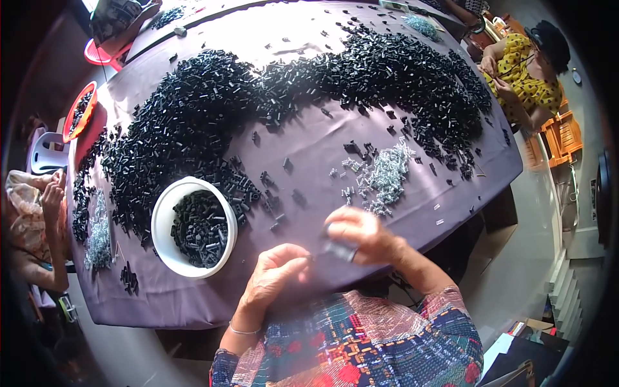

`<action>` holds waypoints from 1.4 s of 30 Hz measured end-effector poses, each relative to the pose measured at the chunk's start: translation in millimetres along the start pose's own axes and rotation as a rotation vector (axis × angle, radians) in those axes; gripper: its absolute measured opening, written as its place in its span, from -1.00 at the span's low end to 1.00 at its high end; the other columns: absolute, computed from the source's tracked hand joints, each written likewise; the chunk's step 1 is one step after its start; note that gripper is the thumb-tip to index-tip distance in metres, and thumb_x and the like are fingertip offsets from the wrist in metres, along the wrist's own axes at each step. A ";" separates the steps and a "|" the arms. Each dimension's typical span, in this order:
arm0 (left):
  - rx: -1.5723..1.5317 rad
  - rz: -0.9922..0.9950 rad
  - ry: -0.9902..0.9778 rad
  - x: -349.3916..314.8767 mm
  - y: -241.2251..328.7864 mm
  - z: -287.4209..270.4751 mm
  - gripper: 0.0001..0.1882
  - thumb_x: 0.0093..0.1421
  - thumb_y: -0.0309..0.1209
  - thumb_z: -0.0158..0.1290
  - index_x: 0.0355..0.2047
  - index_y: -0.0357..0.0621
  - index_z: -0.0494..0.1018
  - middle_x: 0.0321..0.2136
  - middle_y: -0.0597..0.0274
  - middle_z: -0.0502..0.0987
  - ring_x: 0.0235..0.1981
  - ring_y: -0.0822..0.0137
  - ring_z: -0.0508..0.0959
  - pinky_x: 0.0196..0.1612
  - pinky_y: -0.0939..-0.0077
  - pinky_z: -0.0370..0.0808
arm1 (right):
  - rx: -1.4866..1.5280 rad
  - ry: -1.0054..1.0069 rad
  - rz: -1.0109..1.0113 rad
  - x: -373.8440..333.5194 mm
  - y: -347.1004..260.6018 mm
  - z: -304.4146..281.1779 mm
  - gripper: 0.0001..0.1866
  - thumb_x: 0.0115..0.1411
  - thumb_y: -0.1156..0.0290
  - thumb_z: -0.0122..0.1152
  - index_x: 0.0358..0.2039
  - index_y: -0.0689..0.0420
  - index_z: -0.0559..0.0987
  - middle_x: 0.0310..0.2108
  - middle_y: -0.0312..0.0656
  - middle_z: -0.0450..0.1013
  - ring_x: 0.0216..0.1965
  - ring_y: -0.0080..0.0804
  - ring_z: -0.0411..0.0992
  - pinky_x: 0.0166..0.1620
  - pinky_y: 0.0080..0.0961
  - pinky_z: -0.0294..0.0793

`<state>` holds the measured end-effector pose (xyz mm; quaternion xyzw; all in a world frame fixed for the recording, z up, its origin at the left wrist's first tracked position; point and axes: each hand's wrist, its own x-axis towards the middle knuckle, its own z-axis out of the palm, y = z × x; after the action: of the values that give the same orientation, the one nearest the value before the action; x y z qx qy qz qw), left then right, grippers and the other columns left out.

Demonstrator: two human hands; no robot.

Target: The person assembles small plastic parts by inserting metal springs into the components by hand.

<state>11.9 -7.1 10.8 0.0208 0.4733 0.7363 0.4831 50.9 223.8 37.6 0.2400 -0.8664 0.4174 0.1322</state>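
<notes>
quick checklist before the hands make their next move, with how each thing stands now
1. White tub on the table, holding black pieces: ok
2. Silvery pile near the right hand: ok
3. Left hand's hold: cannot tell, fingertips blurred
4. Right hand's grip on the grey object: cannot tell, blurred
5. Loose black parts gathered up: not ok, several lie scattered beside the tub

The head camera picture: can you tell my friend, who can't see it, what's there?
A person's left hand and right hand are close together at a purple tablecloth's edge. Ahead lie a heap of small black pieces and a smaller silvery pile. A white bucket of black pieces stands to the left, with other people nearby.
</notes>
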 end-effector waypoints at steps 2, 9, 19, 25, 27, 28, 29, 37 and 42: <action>-0.016 0.024 -0.027 -1.4 -5.5 -6.3 -0.89 0.21 -0.51 0.05 -0.27 -0.28 0.47 -0.33 0.10 0.55 -0.38 0.37 0.56 -0.35 0.55 0.53 | -0.294 0.166 0.004 -5.9 29.4 -26.2 -0.69 -0.25 0.64 0.22 -0.38 0.23 0.48 -0.35 -0.04 0.44 -0.28 -0.04 0.46 -0.25 -0.27 0.50; -0.114 -0.038 0.030 4.9 8.7 3.6 -0.83 0.24 -0.41 0.04 -0.21 -0.23 0.48 -0.21 0.19 0.55 -0.26 0.39 0.57 -0.22 0.52 0.52 | -0.748 0.062 0.427 -7.9 93.0 -87.6 -0.70 -0.09 0.45 0.10 -0.25 0.06 0.49 -0.36 -0.19 0.44 -0.25 -0.19 0.39 -0.20 -0.25 0.32; -0.025 0.064 0.005 42.6 29.0 20.1 -0.90 0.28 -0.44 -0.01 -0.22 -0.15 0.43 0.06 0.06 0.38 -0.09 0.22 0.54 -0.12 0.39 0.52 | -0.688 -0.229 0.561 31.5 109.5 -86.6 -0.61 -0.06 0.34 0.21 -0.16 0.09 0.45 -0.45 -0.16 0.40 -0.36 -0.16 0.42 -0.27 -0.27 0.35; 0.050 0.106 0.067 72.6 23.6 15.5 -0.89 0.27 -0.40 0.02 -0.24 -0.12 0.46 0.11 0.14 0.34 -0.05 0.29 0.50 -0.06 0.45 0.47 | -0.652 -0.264 0.524 41.2 124.9 -80.6 -0.66 -0.08 0.44 0.19 -0.22 0.15 0.43 -0.40 -0.05 0.40 -0.29 -0.03 0.41 -0.22 -0.20 0.40; 0.072 0.125 0.109 72.9 22.8 9.5 -0.89 0.27 -0.41 0.01 -0.25 -0.12 0.47 0.12 0.15 0.34 -0.03 0.31 0.49 -0.05 0.47 0.46 | -0.604 -0.260 0.504 48.0 126.0 -75.7 -0.68 -0.07 0.45 0.18 -0.23 0.15 0.43 -0.38 -0.04 0.40 -0.28 -0.02 0.41 -0.20 -0.20 0.39; 0.071 0.152 0.144 71.3 22.9 6.7 -0.90 0.27 -0.42 0.01 -0.25 -0.12 0.47 0.12 0.15 0.34 -0.02 0.33 0.47 -0.05 0.48 0.46 | -0.562 -0.255 0.483 53.2 124.1 -71.7 -0.70 -0.06 0.47 0.17 -0.24 0.15 0.44 -0.37 -0.03 0.40 -0.26 -0.01 0.41 -0.18 -0.20 0.39; 0.070 0.180 0.181 69.4 24.4 4.6 -0.90 0.27 -0.42 0.00 -0.25 -0.12 0.47 0.13 0.15 0.33 -0.02 0.34 0.46 -0.05 0.48 0.45 | -0.551 -0.262 0.464 58.1 120.4 -69.7 -0.71 -0.06 0.48 0.17 -0.25 0.16 0.44 -0.36 -0.03 0.40 -0.25 -0.03 0.40 -0.17 -0.21 0.39; 0.056 0.349 0.226 69.7 22.4 -3.9 -0.90 0.24 -0.49 0.03 -0.24 -0.14 0.48 0.20 0.17 0.25 -0.01 0.54 0.37 0.05 0.63 0.31 | -0.493 -0.269 0.303 82.5 117.1 -25.4 -0.78 -0.09 0.56 0.13 -0.35 0.18 0.41 -0.37 -0.06 0.35 -0.28 -0.01 0.39 -0.23 -0.20 0.39; 0.080 0.399 0.270 58.6 20.9 -1.8 -0.90 0.24 -0.47 0.05 -0.24 -0.17 0.48 0.26 0.10 0.16 0.21 0.39 0.22 0.21 0.51 0.16 | -0.415 -0.293 0.242 79.0 92.9 -4.4 -0.75 -0.08 0.58 0.13 -0.31 0.17 0.43 -0.34 -0.07 0.36 -0.31 0.00 0.41 -0.25 -0.21 0.42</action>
<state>-34.7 32.7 -0.2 0.0343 0.5488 0.7940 0.2593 -65.0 252.9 13.0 0.1603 -0.9656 0.2049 0.0011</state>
